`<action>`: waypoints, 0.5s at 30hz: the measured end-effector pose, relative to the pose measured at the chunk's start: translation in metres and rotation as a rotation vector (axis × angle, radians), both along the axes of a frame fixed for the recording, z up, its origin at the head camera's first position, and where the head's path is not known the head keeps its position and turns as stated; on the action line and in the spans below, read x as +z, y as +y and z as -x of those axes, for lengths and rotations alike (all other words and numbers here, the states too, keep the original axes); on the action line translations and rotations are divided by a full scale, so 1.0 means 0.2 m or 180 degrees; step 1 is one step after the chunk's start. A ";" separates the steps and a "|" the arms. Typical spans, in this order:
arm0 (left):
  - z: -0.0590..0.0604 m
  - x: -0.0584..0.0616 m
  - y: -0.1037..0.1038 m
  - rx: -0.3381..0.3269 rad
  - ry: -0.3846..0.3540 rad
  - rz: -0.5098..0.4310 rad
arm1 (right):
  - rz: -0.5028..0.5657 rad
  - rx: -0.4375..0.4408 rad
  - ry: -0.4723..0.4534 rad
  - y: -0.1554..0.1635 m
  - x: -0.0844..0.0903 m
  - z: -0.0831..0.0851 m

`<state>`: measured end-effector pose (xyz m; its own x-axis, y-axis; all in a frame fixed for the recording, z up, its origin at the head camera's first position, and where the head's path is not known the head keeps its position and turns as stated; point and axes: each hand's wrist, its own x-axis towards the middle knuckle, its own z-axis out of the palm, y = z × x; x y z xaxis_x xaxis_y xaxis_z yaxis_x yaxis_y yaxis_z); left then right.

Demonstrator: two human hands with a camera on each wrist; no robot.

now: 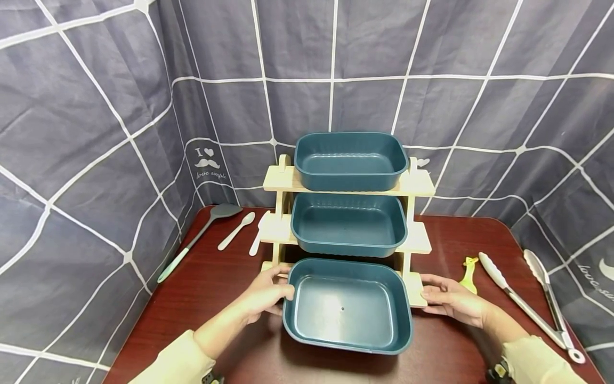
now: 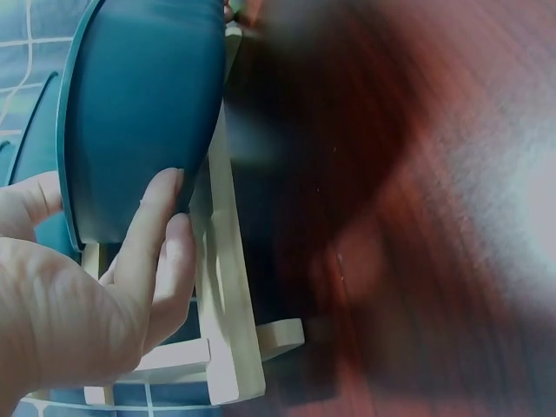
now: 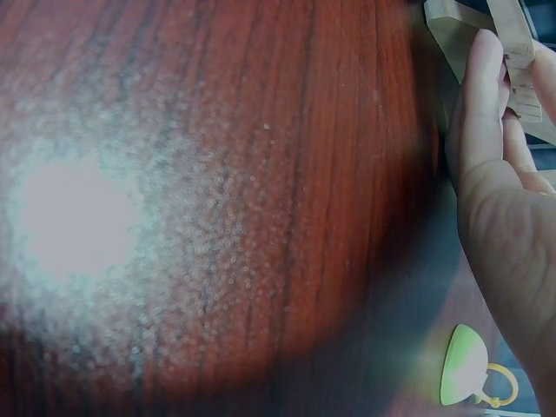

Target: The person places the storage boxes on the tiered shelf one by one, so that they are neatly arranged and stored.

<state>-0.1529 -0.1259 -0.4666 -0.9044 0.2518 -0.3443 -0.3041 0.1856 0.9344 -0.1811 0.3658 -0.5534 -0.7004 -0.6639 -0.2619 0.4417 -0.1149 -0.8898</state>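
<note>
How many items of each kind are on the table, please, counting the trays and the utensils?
Teal trays: 3, top, middle, bottom
Wooden rack: 1
Spatula: 1
White spoons: 2, and
Yellow-green utensil: 1
Tongs: 1
Total: 9

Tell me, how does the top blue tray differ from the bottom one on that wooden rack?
The top tray sits highest and farthest back, untouched; the bottom tray sits lowest, nearest the person, with the left hand touching its side. The bottom tray shows a glossy floor with a dark central dot; the top tray's floor is mostly hidden. Both are teal, rectangular, empty.
</note>
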 end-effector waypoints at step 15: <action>0.14 -0.03 0.00 0.0062 -0.0085 0.0021 | 0.0116 0.0043 -0.0040 0.00 0.00 0.00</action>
<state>-0.1805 -0.1262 -0.4725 -0.8996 0.2319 -0.3700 -0.3325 0.1856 0.9247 -0.1810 0.3656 -0.5526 -0.6881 -0.6827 -0.2460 0.4545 -0.1411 -0.8795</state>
